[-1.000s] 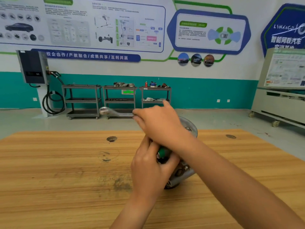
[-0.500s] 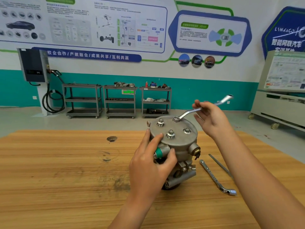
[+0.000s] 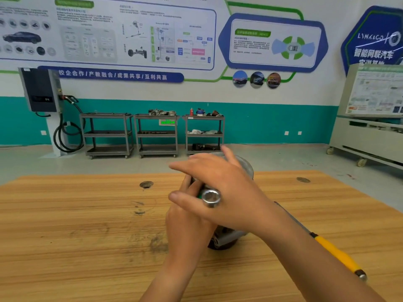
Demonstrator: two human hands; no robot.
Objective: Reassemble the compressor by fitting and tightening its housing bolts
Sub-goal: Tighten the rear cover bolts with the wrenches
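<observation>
Item: compressor (image 3: 247, 168), upright on wooden table (image 3: 87, 236), largely hidden. Left hand (image 3: 187, 221) gripped its body; right hand (image 3: 224, 188) held ring wrench (image 3: 211, 198), forefinger outstretched. Advisable: seat ring squarely, brace housing firmly.

Silver socket (image 3: 211, 198), yellow handle (image 3: 335, 253), perhaps grey compressor (image 3: 247, 168)

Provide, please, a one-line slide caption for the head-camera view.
Left hand grips the compressor on a wooden table while the right hand holds a ring wrench over its top.
</observation>
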